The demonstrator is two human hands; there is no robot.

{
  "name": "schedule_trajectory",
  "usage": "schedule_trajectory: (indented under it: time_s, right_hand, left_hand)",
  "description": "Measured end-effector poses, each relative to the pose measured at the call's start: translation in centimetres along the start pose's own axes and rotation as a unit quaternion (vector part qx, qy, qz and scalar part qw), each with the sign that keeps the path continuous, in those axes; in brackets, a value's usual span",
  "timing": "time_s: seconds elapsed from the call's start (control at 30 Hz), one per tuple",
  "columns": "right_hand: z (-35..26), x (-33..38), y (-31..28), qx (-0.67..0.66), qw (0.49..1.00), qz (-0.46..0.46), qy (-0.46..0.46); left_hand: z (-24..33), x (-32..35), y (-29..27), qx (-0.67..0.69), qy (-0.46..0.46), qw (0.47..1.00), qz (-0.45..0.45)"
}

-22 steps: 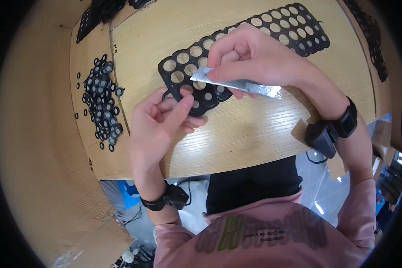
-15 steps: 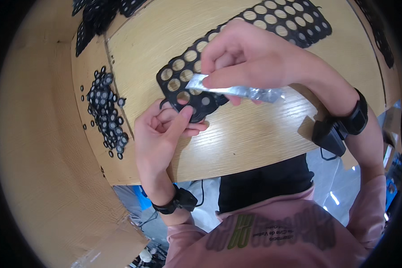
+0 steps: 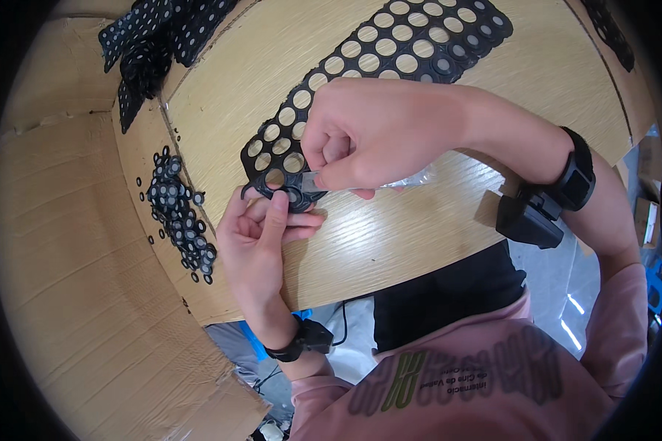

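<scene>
A long black rubber sheet (image 3: 404, 48) with rows of round holes lies diagonally over the table. My left hand (image 3: 254, 239) pinches its near corner, thumb on top and fingers underneath, lifting that corner off the wood. A grey-centred disc (image 3: 294, 197) sits in the sheet beside my left thumb. My right hand (image 3: 379, 132) is closed on a flat metal blade (image 3: 310, 181), whose rear part is wrapped in crumpled clear plastic. The blade's tip rests at the sheet's edge, close to that disc; exact contact is hard to make out.
A heap of small black rings and grey-centred discs (image 3: 176, 202) lies at the left of the wooden table (image 3: 390, 242). More black perforated sheets (image 3: 151, 59) are piled at the far left. A tall cardboard wall (image 3: 103, 242) borders the left side. Another dark sheet (image 3: 607, 29) is at the far right.
My right hand has come lower and to the left, bringing the blade down to the sheet's edge by my left thumb. My left hand keeps its pinch on the corner.
</scene>
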State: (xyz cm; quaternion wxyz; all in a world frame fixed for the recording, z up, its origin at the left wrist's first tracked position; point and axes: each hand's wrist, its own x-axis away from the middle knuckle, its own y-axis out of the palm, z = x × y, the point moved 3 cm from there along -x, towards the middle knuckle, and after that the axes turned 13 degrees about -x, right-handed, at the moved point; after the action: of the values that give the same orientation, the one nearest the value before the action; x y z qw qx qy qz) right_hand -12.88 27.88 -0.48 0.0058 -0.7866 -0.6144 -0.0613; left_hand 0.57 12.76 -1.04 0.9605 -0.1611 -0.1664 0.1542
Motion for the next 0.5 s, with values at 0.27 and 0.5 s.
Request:
schedule_trajectory:
  time_s: [0.27, 0.5]
  right_hand:
    - [-0.18, 0.03, 0.41, 0.057, 0.997, 0.025, -0.052]
    - [0.27, -0.05, 0.71, 0.076, 0.994, 0.047, -0.065]
  left_hand:
    - [0.27, 0.09, 0.34, 0.023, 0.014, 0.999, 0.024]
    - [0.83, 0.28, 0.49, -0.041, 0.091, 0.994, 0.052]
